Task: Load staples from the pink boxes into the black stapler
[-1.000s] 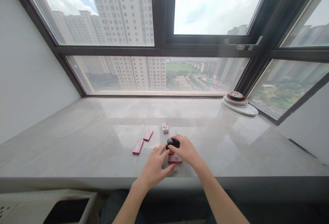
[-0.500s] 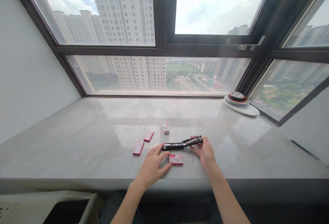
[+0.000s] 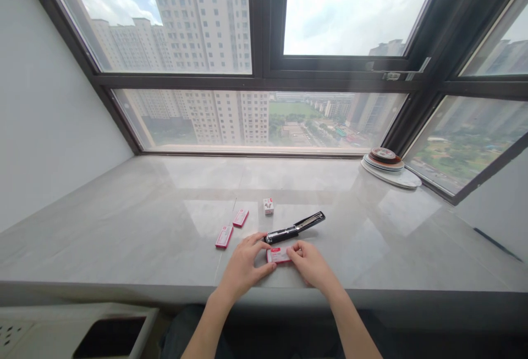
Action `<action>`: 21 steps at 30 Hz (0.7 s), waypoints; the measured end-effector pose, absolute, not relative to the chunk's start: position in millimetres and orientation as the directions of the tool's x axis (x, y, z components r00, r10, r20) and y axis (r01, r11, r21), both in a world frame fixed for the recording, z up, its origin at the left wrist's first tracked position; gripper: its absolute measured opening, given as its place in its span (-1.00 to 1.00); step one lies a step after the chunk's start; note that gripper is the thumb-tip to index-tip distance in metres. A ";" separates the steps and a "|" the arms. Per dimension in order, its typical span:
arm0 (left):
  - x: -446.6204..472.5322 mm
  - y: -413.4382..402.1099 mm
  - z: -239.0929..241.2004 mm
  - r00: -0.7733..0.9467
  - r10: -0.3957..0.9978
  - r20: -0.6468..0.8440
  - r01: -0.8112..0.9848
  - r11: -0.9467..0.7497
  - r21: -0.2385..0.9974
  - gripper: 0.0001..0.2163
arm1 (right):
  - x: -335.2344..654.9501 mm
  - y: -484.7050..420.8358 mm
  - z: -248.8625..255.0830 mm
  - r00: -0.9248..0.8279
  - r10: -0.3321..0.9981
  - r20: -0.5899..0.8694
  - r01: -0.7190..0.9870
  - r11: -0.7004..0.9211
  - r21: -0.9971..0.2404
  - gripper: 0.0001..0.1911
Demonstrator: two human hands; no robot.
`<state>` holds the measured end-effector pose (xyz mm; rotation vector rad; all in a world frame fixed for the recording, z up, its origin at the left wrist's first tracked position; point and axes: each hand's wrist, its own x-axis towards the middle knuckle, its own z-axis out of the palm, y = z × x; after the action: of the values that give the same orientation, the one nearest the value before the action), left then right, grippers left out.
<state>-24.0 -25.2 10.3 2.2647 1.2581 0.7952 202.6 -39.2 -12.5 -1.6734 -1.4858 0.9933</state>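
Front box: the red-and-white front box [image 3: 277, 255] sits just below the middle of the frame, apparently flat on the pale sill [image 3: 157, 238], label side up.
Left hand grip: the left hand [image 3: 248, 263] holds the box's left end, thumb at the near edge and forefinger at the upper left corner; how firmly it presses, I cannot tell.
Right hand grip: the right hand [image 3: 310, 264] has thumb and forefinger closed narrowly on the box's right end, covering it.
Handling the box: light pressure from the left seems best, enough to stop the box turning; thin card would likely crush under a hard squeeze. The right fingers should work in line with the box's length — a twist could drag it sideways.
Stapler: the black stapler [image 3: 284, 234] lies hinged wide in the centre of the frame, just above the box, its left end beside the left fingertips; whether they touch is unclear. A low, steady wrist should avoid nudging it.
Flat boxes: the nearer flat box [image 3: 224, 237] and the farther flat box [image 3: 241, 218] lie left of centre, out of the way of both hands.
Small carton: the small white carton [image 3: 268, 206] stands above the stapler, well apart from the fingers.
Plates: the stacked plates [image 3: 383, 162] rest at the right of the frame, beside the window, far from any elbow.
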 end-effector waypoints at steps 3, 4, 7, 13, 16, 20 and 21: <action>-24.8 -26.4 11.8 0.414 0.865 0.283 0.604 -0.493 0.626 -0.78 | 220.4 -36.7 -11.0 0.096 0.992 -0.084 0.541 -0.123 -0.832 -0.65; -24.4 -27.2 12.6 0.412 0.865 0.286 0.602 -0.494 0.627 -0.77 | 225.6 -36.2 -8.0 0.107 0.992 -0.069 0.562 -0.117 -0.819 -0.66; -22.0 -30.5 14.4 0.406 0.866 0.292 0.609 -0.495 0.620 -0.70 | 228.4 -33.5 6.4 0.140 0.989 0.049 0.611 -0.047 -0.791 -0.68; -18.6 -33.1 11.1 0.390 0.868 0.307 0.653 -0.496 0.573 -0.58 | 187.6 -16.9 19.9 0.019 0.990 0.142 0.613 0.101 -0.783 -0.70; -19.8 -31.5 9.3 0.399 0.867 0.299 0.658 -0.498 0.565 -0.61 | 168.2 -8.8 12.6 0.029 0.994 0.105 0.514 0.076 -0.855 -0.69; -21.6 -29.2 8.1 0.395 0.870 0.295 0.655 -0.492 0.574 -0.60 | 156.6 -4.6 7.1 0.100 0.990 0.099 0.483 0.039 -0.875 -0.72; -21.9 -28.7 7.8 0.391 0.873 0.292 0.654 -0.487 0.579 -0.62 | 156.2 -4.8 7.3 0.134 0.984 0.115 0.517 0.030 -0.855 -0.74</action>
<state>-21.9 -28.7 7.8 2.2834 1.3215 0.8134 156.2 -4.8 7.3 -1.6006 -1.4932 0.7260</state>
